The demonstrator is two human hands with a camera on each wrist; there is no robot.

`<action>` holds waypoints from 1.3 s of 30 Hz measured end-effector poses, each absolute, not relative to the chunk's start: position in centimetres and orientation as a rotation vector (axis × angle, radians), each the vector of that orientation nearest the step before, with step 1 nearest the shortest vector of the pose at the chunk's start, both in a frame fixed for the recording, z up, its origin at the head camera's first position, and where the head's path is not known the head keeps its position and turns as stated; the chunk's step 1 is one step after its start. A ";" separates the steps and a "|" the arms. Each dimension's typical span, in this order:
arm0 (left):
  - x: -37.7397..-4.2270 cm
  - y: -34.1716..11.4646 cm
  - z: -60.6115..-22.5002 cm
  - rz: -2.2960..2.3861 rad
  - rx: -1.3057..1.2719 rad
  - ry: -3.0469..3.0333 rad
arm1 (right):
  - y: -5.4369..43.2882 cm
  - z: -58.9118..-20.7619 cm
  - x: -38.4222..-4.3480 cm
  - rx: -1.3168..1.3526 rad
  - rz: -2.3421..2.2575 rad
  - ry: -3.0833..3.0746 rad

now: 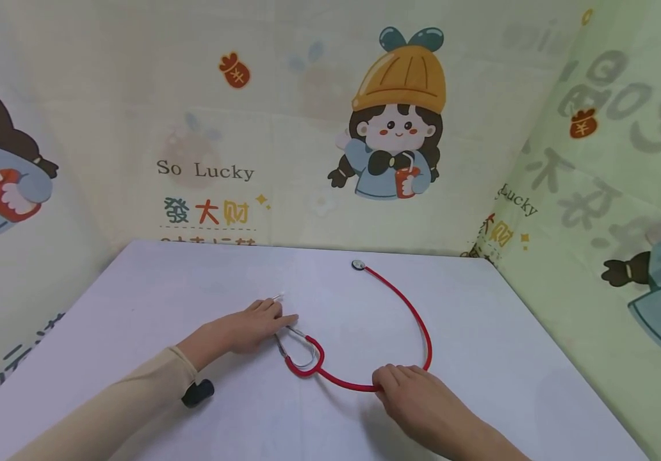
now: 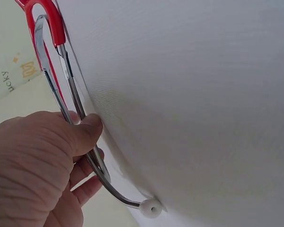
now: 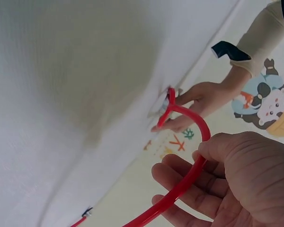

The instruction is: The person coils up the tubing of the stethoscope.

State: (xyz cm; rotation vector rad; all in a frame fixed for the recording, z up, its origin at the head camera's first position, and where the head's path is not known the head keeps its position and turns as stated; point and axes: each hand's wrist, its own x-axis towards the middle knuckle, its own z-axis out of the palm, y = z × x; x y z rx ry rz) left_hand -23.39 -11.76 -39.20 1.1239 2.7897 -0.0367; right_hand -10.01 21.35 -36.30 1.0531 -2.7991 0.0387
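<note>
A stethoscope with red tubing [image 1: 349, 385] curves across the white table. My left hand [image 1: 257, 325] grips its two metal ear tubes [image 2: 76, 94] between thumb and fingers, the tubes lying close together. Below that thumb, one white eartip [image 2: 150, 208] shows at the end of a bent tube. My right hand [image 1: 417, 400] holds the red tubing midway, with the thumb [image 3: 222, 144] pressing it against the fingers. Beyond this hand the tube arcs back to the round chest piece [image 1: 358, 264], which lies near the table's far edge.
The white table [image 1: 192, 275] is bordered by cloth walls [image 1: 296, 128] printed with cartoon figures and lettering. A dark cylindrical piece [image 1: 198, 393] sits at the left wrist, beside the beige sleeve [image 1: 129, 397].
</note>
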 end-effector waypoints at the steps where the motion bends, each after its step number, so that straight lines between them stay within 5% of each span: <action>1: -23.3 -11.8 -39.2 -0.024 1.114 2.786 | 21.4 -36.2 -10.0 1.052 0.043 -2.774; 39: -21.2 -11.9 -38.7 0.110 1.195 2.737 | 19.7 -33.5 -12.0 1.195 0.126 -2.462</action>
